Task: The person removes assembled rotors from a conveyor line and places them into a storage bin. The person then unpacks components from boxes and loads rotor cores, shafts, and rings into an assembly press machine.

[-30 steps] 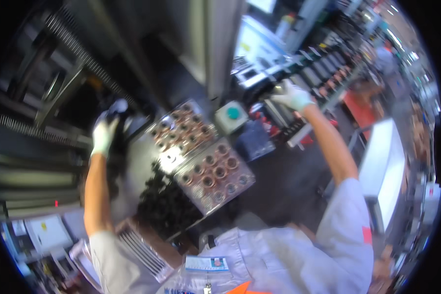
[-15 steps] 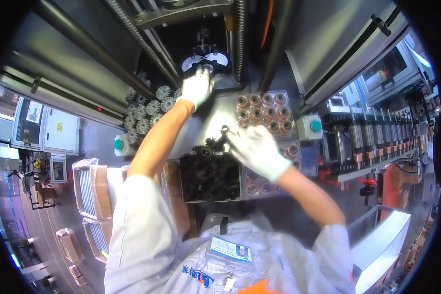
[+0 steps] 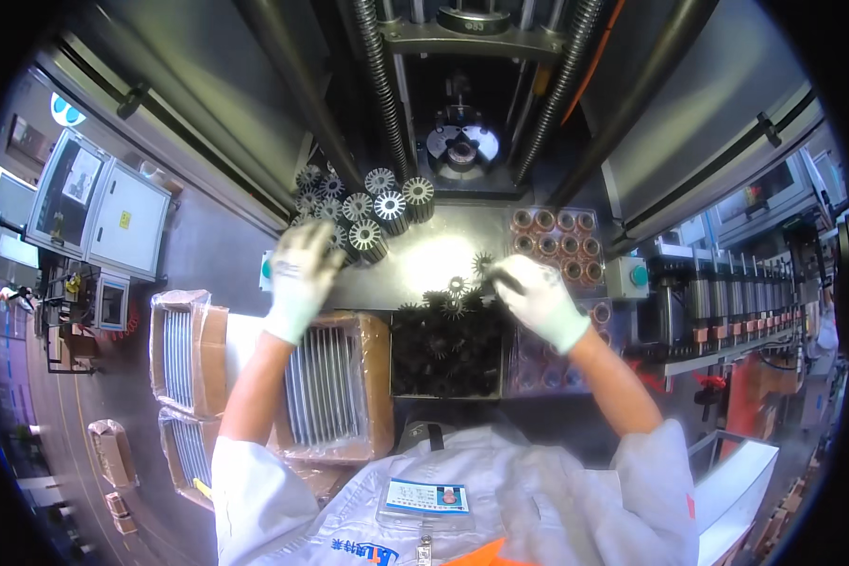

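Note:
My left hand (image 3: 304, 275), in a white glove and slightly blurred, is over the near left edge of a group of upright slotted metal cores (image 3: 364, 236). Its fingers look apart, with nothing visible in them. My right hand (image 3: 543, 300), gloved too, is closed at the fingertips on a black toothed insulator (image 3: 482, 263). It is just above the far right corner of a tray heaped with similar black pieces (image 3: 448, 351). Ahead, a round part sits in the middle of the press fixture (image 3: 461, 151), between pale curved plates.
A clear tray of copper-coloured ring parts (image 3: 555, 247) lies to the right, with another nearer me. Green push buttons (image 3: 639, 275) flank the bench. Press columns and springs (image 3: 387, 104) rise ahead. Cartons of metal rods (image 3: 325, 387) stand at the near left.
My left hand has left the press fixture and moved left and nearer, to the metal cores. My right hand stays by the black pieces. The whole view has shifted.

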`<control>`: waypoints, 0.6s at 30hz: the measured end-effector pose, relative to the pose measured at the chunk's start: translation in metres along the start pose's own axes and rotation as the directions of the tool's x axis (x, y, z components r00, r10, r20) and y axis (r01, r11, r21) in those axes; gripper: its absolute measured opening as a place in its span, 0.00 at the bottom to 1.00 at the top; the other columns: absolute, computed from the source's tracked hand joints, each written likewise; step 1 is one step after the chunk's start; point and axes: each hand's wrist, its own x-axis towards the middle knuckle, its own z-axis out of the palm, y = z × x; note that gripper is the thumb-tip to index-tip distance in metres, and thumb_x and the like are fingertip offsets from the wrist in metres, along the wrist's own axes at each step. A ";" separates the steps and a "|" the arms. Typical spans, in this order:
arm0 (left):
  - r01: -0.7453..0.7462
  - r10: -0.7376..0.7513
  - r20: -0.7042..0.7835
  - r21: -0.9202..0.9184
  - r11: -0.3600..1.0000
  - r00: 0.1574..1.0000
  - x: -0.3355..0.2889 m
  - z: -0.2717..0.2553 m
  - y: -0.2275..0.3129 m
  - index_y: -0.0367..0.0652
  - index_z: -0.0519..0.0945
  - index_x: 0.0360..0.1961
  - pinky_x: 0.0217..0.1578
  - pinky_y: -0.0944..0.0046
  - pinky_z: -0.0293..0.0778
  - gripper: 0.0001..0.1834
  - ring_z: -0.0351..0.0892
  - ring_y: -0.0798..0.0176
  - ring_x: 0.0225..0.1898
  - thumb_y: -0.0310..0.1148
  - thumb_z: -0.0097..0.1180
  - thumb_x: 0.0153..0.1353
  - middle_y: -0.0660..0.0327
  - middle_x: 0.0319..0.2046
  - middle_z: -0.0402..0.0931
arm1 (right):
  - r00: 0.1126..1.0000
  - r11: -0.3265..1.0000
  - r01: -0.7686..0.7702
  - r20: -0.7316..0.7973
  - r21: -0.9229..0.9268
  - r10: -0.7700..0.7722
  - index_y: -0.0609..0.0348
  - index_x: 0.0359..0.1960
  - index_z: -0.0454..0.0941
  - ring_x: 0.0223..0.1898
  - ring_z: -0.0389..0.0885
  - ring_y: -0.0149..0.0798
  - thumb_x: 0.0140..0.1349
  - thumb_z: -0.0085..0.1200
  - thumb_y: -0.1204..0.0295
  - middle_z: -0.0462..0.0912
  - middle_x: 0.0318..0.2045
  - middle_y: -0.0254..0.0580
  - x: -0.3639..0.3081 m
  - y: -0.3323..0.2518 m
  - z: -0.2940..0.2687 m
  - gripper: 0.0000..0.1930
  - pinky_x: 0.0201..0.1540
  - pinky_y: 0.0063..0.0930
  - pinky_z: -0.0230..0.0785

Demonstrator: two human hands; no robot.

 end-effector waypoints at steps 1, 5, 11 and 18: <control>-0.089 0.089 -0.026 -0.004 0.996 0.996 0.005 0.010 0.007 0.48 0.78 0.56 0.58 0.47 0.70 0.26 0.74 0.45 0.58 0.38 0.66 0.56 0.54 0.55 0.77 | 1.000 1.000 0.001 -0.005 -0.005 -0.001 0.60 0.36 0.81 0.38 0.85 0.46 0.60 0.56 0.76 0.84 0.35 0.45 -0.006 -0.007 -0.007 0.05 0.46 0.37 0.76; -0.116 0.113 0.085 0.030 0.993 0.990 0.003 0.035 -0.001 0.48 0.80 0.52 0.55 0.44 0.68 0.25 0.69 0.45 0.59 0.37 0.68 0.51 0.57 0.53 0.75 | 0.967 0.851 -0.228 0.209 0.472 0.143 0.63 0.39 0.84 0.47 0.83 0.41 0.57 0.66 0.72 0.85 0.43 0.44 -0.024 -0.018 -0.021 0.10 0.52 0.32 0.74; -0.136 0.109 0.160 0.174 0.975 0.981 0.007 0.050 0.013 0.47 0.79 0.51 0.61 0.44 0.65 0.22 0.68 0.42 0.58 0.40 0.63 0.55 0.52 0.56 0.73 | 0.951 0.820 -0.309 0.144 0.482 0.274 0.67 0.43 0.84 0.48 0.81 0.36 0.53 0.68 0.73 0.83 0.48 0.45 -0.055 -0.018 -0.025 0.16 0.55 0.30 0.72; -0.215 0.204 0.087 0.148 0.965 0.975 -0.008 0.024 0.031 0.42 0.81 0.44 0.71 0.36 0.48 0.20 0.62 0.47 0.68 0.38 0.66 0.50 0.52 0.58 0.73 | 0.902 0.662 -0.423 0.216 0.619 0.374 0.67 0.45 0.83 0.39 0.81 0.25 0.58 0.65 0.78 0.85 0.40 0.36 -0.041 -0.018 -0.026 0.13 0.46 0.22 0.74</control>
